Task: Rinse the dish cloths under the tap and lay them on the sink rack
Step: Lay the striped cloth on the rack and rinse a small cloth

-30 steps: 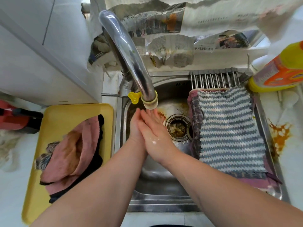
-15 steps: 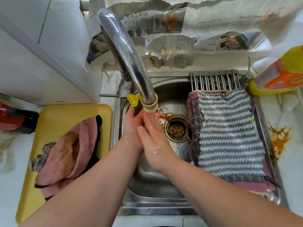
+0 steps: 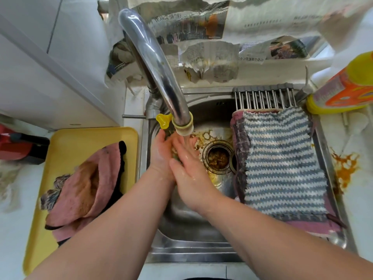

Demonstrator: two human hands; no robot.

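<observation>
My left hand (image 3: 162,153) and my right hand (image 3: 188,172) are pressed palm to palm under the spout of the chrome tap (image 3: 159,65), wet, with straight fingers and nothing held. A blue-and-white striped dish cloth (image 3: 280,164) lies flat on the sink rack (image 3: 264,98), on top of a pink cloth (image 3: 237,126) whose edges show around it. Crumpled pink and dark dish cloths (image 3: 88,184), stained brown, lie on the yellow tray (image 3: 66,138) left of the sink.
The steel sink (image 3: 191,235) has brown residue around its drain strainer (image 3: 219,157). A yellow detergent bottle (image 3: 341,87) lies at the right edge. An orange spill (image 3: 344,168) stains the right counter. Newspaper (image 3: 201,21) covers the back wall. A red object (image 3: 18,144) sits far left.
My hands slid forward against each other, further under the spout. The cloths have not moved.
</observation>
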